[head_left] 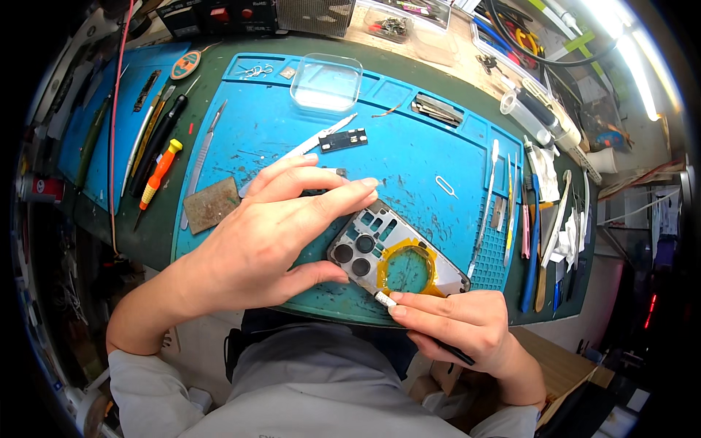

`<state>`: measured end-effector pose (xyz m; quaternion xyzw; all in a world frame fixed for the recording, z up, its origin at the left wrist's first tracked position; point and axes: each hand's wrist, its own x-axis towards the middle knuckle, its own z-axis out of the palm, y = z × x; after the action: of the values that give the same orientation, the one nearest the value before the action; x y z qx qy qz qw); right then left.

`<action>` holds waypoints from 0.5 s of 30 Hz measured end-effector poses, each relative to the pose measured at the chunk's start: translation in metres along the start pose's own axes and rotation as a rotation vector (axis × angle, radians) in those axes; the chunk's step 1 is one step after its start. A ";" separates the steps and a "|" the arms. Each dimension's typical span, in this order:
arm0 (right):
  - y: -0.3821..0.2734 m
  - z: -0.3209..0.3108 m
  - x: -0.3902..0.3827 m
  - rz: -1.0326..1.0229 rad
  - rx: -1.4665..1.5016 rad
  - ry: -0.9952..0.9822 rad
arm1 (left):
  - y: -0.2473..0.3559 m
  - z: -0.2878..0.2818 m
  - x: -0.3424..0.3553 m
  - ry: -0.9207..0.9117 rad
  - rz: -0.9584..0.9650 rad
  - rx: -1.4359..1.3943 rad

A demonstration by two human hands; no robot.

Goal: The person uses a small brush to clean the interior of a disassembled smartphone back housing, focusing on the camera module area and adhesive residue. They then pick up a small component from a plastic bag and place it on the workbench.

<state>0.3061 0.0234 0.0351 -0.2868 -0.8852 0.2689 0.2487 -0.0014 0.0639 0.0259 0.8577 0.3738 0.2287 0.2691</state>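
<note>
A phone's metal back frame (pixel 371 246), with round camera openings and a yellow-edged ring around a large round hole, lies tilted near the mat's front edge. My left hand (pixel 274 230) is over its upper left corner, fingers stretched out and thumb apart, close to the camera end; whether it touches is unclear. My right hand (pixel 467 325) is closed at the frame's near edge. Between its thumb and fingers is a slim tool (pixel 385 298) with a short white end; a dark shaft below the palm seems to belong to it. My left fingers partly hide a dark part beyond the frame.
On the blue mat (pixel 431 160) are a clear plastic box (pixel 326 82), a black part (pixel 343 140), a pin (pixel 446 187), a metal plate (pixel 212 206) and tweezers. An orange screwdriver (pixel 159 175) lies left. Several brushes and tools line the right side.
</note>
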 end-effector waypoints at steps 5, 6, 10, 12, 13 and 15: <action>0.000 0.000 0.001 -0.007 -0.014 0.016 | 0.001 -0.001 0.001 -0.009 -0.004 -0.012; 0.000 0.000 0.001 -0.008 -0.016 0.019 | 0.001 -0.001 0.000 -0.006 -0.002 -0.010; 0.000 -0.001 0.003 -0.010 -0.020 0.004 | 0.000 0.001 0.000 0.004 0.003 -0.010; 0.000 -0.001 0.004 -0.012 -0.021 -0.003 | 0.000 0.001 0.000 0.009 0.006 -0.006; 0.000 -0.001 0.004 -0.014 -0.022 -0.006 | 0.000 0.001 0.000 0.012 0.009 -0.001; 0.000 -0.001 0.004 -0.007 -0.012 -0.001 | 0.000 0.001 0.000 0.015 0.012 0.003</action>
<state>0.3036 0.0264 0.0366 -0.2850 -0.8880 0.2628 0.2475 -0.0007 0.0638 0.0253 0.8586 0.3709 0.2361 0.2636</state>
